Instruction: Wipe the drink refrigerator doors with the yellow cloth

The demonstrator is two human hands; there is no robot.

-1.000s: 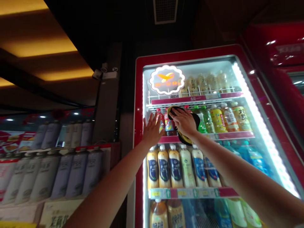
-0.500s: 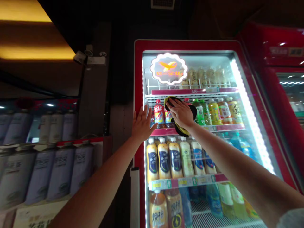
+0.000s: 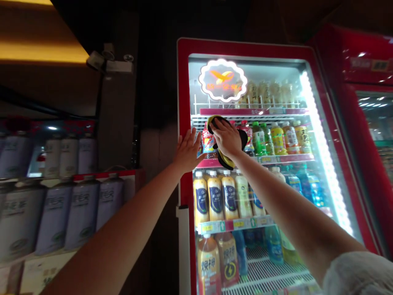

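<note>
Well, left shelves: we see grey and lilac canisters [image 3: 81,213] in a near row, with smaller-looking ones [image 3: 87,155] on the far shelf behind.
Pillar: right of those shelves we find a dark pillar [image 3: 116,110], a pale lamp unit [image 3: 119,66] fixed high on it.
Door handle: we see a pale upright bar [image 3: 184,246] along the left edge of the red-framed refrigerator [image 3: 245,47].
Left hand: we see the left hand [image 3: 186,153] bare and released, fingers spread, palm turned to the refrigerator's left edge; whether it touches, we cannot tell.
Lower drinks: behind the glass we see amber bottles [image 3: 208,262] at the bottom, and cream bottles with blue labels [image 3: 215,196] one shelf up.
Glowing sign: we see a scalloped white outline [image 3: 223,80] around an orange bird-like emblem, high on the left.
Yellow-and-black cloth: we find the cloth [image 3: 225,160] beneath the right hand, at the glass, below the sign.
Right hand: we see the right hand [image 3: 225,137] laid flat over the cloth, fingers outstretched rather than clenched.
Right-hand drinks: we see green [image 3: 258,137], yellow [image 3: 278,137] and orange [image 3: 290,137] bottles side by side.
Light strip: we see a bright white line [image 3: 325,151] down the right side.
Far right: we see another red cabinet [image 3: 359,57]; nearer, a pale sleeve [image 3: 356,274] on the right arm.
</note>
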